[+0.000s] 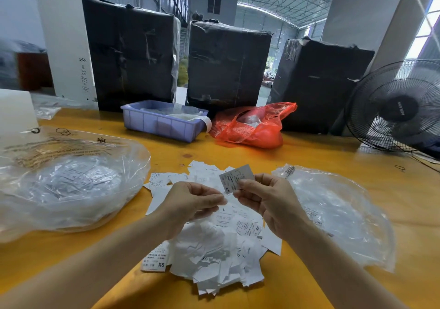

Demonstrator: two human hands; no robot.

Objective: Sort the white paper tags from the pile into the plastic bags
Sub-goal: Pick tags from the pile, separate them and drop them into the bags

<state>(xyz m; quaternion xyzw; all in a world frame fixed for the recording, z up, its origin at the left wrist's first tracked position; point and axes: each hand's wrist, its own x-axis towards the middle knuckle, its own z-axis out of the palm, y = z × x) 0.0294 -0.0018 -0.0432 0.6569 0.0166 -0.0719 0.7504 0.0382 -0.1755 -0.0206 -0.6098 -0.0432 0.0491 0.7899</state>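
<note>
Both hands hover over the pile of white paper tags (212, 244) at the middle of the yellow surface (309, 156): the right hand (269, 201) pinches one tag (234, 177) between thumb and fingertips — it is printed with small text and marked XS, and is held tilted above the pile's far edge. At 9 o'clock from that tag, the left hand (192, 204) has its fingers curled inward, their tips close to the right hand's; whether they pinch anything I cannot tell. Loose tags lie spread beneath both wrists, some showing XS, S or L. At 9 o'clock from the pile sits a large clear plastic bag (69, 180) with tags visible inside; at 3 o'clock lies a second clear plastic bag (338, 211), flatter. Farther out, toward 12 o'clock, stand a lilac plastic bin (162, 123) and just beside it a crumpled red plastic bag (252, 127) — behind them three black wrapped boxes (226, 68). A black fan (395, 108) stands at 2 o'clock.
</note>
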